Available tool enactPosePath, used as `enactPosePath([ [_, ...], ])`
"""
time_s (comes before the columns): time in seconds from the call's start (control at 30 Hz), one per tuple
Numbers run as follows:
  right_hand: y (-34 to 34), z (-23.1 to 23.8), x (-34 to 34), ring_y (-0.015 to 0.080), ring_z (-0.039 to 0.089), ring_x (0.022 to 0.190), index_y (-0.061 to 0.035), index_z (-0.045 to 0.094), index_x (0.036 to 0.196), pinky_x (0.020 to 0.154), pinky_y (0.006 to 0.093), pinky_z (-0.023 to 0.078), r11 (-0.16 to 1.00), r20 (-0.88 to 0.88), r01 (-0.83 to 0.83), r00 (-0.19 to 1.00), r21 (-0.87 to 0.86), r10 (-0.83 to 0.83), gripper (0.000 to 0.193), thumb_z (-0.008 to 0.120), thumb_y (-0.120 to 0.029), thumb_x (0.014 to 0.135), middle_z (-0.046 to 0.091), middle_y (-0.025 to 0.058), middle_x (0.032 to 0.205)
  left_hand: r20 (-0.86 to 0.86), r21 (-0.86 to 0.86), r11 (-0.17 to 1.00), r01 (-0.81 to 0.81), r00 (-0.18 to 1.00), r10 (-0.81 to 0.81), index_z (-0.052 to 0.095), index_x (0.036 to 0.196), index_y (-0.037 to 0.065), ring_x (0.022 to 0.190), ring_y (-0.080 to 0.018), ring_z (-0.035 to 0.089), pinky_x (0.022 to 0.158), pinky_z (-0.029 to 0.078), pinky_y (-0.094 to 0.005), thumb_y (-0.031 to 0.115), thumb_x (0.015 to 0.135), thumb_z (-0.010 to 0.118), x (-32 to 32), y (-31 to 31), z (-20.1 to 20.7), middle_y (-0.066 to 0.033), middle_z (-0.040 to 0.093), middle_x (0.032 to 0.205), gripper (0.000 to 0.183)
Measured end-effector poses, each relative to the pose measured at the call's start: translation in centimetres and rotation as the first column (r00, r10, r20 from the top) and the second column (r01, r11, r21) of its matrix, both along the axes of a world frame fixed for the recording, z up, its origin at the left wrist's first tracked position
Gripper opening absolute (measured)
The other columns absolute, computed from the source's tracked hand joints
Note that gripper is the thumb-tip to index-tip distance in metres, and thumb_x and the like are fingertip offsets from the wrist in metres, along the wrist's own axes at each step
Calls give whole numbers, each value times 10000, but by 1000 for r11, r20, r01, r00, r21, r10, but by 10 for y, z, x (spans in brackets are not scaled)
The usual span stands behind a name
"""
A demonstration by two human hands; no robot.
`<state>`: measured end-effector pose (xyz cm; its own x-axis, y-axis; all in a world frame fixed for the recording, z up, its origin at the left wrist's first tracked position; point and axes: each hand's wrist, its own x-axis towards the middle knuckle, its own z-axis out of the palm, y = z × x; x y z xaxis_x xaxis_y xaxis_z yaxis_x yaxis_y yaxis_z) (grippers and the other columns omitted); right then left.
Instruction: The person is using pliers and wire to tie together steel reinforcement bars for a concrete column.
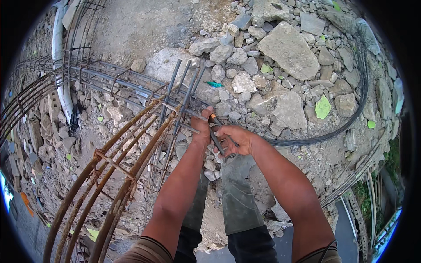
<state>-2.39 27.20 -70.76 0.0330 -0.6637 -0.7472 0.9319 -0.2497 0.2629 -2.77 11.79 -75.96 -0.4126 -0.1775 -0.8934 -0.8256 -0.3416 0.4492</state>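
My right hand (237,139) is closed around the dark handles of a pair of pliers (216,139), with a patch of orange near their upper end. Close beside it, my left hand (201,127) has its fingers curled by the pliers' upper end; what they grip is hidden. Bare grey rebar ends (191,128) stick out right next to my left hand. They belong to a joint where rusty rebars (151,149) meet a grey rebar cage (127,81). A long bundle of dark thin wire (324,139) curves in from the right and passes behind my right hand.
Broken concrete slabs (289,50) and loose stones cover the ground ahead and to the right. A pale pipe (61,83) crosses the cage at the far left. Rusty bars rise toward me at the lower left. My trouser legs (239,193) show below my hands.
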Motion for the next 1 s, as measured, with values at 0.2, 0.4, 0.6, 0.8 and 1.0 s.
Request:
enactPosePath([
  [0.2,-11,-4,8,202,624,635,-27,603,873,645,388,537,989,-134,-129,981,74,138,137,637,-158,850,619,56,729,-134,-166,974,156,975,-179,602,962,35,706,-186,546,643,466,-355,229,836,707,5,-1,-8,-26,597,871,254],
  [0.4,-45,3,16,221,637,639,-64,568,942,592,368,533,840,-241,-331,854,430,461,146,633,-167,862,621,74,733,12,99,984,146,989,-148,616,940,22,790,-146,570,703,475,-329,233,851,697,5,-12,-13,-45,637,898,243],
  [0.6,-16,31,-10,350,710,835,-27,539,1113,706,426,569,83,-79,-107,39,991,996,228,511,-127,910,687,167,867,105,341,928,-149,987,120,622,904,112,787,-209,624,760,529,-376,362,887,710,-4,27,10,-53,645,840,265],
  [0.8,-16,56,-17,313,682,968,-18,514,1194,792,464,561,377,-217,-224,521,899,826,528,703,-311,797,667,178,972,167,429,865,-261,964,208,603,871,120,760,-234,632,789,547,-421,299,857,748,-3,10,7,-59,634,789,231],
  [1.0,14,-3,-5,218,639,762,-81,566,1096,674,391,536,989,-167,-148,975,3,146,335,662,-331,896,628,55,849,89,552,812,-189,982,168,599,953,111,791,-244,629,809,550,-430,402,886,715,8,14,2,-77,634,796,321],
])
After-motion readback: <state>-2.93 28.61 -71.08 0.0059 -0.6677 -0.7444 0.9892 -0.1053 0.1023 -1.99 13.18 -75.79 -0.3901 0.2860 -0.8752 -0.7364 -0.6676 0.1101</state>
